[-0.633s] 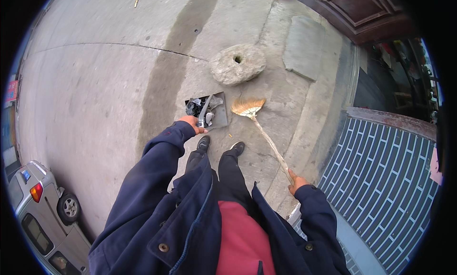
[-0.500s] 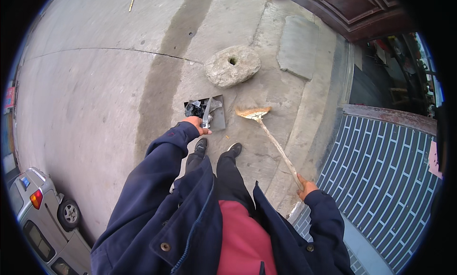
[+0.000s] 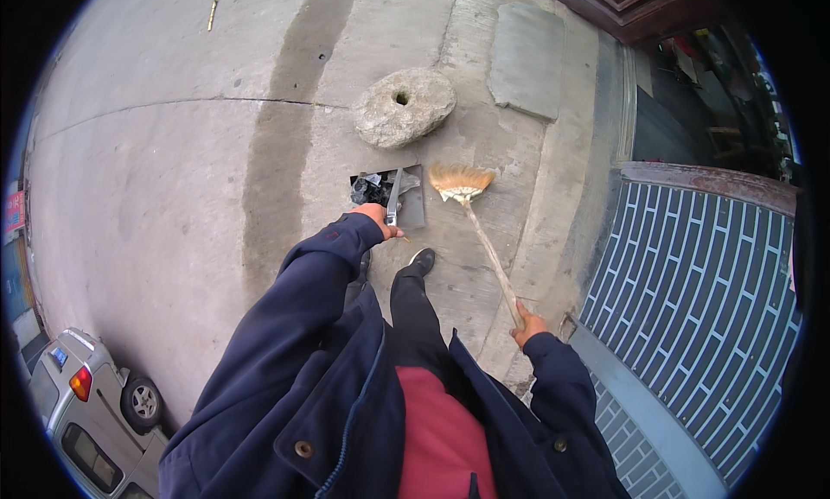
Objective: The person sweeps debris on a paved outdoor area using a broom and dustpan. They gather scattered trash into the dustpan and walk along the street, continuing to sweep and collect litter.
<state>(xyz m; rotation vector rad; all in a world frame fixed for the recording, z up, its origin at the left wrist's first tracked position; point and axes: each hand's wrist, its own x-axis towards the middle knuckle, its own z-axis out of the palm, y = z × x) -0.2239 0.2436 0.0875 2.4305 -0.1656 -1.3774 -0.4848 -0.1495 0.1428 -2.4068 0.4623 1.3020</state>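
My left hand (image 3: pixel 380 220) is closed around the upright handle of a grey metal dustpan (image 3: pixel 412 207). Dark, crumpled rubbish (image 3: pixel 370 189) lies in the pan, partly covered by the handle and my hand. On the other side, my right hand (image 3: pixel 529 326) grips the wooden stick of a broom (image 3: pixel 490 253). Its tan bristles fan out close to the right edge of the dustpan, pointing away from me.
Just beyond the dustpan lies a round stone (image 3: pixel 405 108) with a hole through it. A flat grey slab (image 3: pixel 527 61) rests farther right, near a doorway. A tiled wall (image 3: pixel 692 309) stands at my right; a silver vehicle (image 3: pixel 104 413) is parked at lower left.
The broom head has moved forward and nearer to the dustpan, its bristles now spread wider. My right hand has come inward with the stick. The left hand still holds the dustpan.
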